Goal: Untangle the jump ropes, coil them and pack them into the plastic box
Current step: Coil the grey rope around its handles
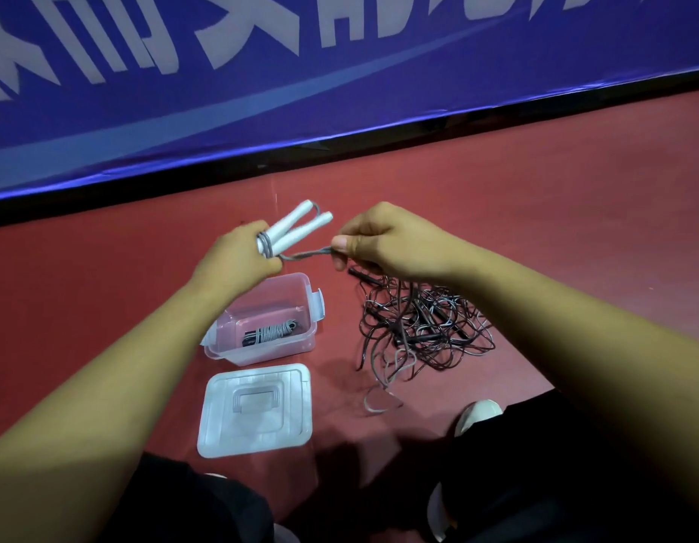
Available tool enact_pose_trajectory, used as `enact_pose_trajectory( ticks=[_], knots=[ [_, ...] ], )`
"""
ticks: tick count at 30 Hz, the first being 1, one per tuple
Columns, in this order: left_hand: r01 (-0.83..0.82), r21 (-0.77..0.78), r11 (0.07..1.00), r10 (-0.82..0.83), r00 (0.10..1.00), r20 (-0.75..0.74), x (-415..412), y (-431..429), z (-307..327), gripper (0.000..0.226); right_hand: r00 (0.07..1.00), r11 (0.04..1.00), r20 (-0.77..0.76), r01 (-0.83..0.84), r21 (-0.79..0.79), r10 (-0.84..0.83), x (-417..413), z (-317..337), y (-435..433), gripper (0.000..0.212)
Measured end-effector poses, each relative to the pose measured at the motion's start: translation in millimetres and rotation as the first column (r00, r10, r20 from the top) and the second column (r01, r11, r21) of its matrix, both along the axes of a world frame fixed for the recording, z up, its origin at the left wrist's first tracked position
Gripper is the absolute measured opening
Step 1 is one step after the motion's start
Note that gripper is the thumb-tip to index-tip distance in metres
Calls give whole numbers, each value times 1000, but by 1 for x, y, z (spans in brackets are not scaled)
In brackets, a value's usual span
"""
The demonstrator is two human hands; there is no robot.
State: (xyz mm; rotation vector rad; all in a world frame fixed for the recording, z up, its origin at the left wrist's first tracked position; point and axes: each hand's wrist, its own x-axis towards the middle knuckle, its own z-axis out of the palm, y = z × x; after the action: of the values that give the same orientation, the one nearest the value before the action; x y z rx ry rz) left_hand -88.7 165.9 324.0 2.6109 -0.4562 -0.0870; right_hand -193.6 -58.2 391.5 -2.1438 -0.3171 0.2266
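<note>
Nearest the camera were the person's dark-clothed knees and a white shoe, crouched on the red floor. Using the plastic box as the landmark: its one lid lay flat just on the near side of it, off the box. The box itself was open with one coiled rope already lying inside, grey cord wound around dark handles.

To the right of the box sat the tangled pile of dark and grey cords with several black handles poking out. I couldn't count how many ropes were in that mess, it was too knotted.

Just above and beyond the box, the left hand had its grip closed around two white handles held side by side, with a few turns of grey cord wound around their lower ends. The right hand was pinching the same cord shut between thumb and fingers, pulling it taut, apparently mid-wrap.

What could go wrong, I reckoned: the slack seemed to trail down into the pile, so it could snag there and drag the whole tangle along. The wraps could also slide off the handle ends if tension dropped.

Farthest back, one blue banner with white lettering ran along the floor.
</note>
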Motion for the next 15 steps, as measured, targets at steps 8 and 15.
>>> enact_pose_trajectory(
  ticks=[8, 15],
  knots=[
    [267, 198, 943, -242, 960, -141, -44, -31, -18, 34, 943, 932, 324, 46, -360, 78, 5, 5, -10, 10],
    [509, 119, 853, -471, 846, -250, -47, -33, 2, 16, 823, 895, 566, 289, -341, -50, 12, 5, -23, 21]
  ],
)
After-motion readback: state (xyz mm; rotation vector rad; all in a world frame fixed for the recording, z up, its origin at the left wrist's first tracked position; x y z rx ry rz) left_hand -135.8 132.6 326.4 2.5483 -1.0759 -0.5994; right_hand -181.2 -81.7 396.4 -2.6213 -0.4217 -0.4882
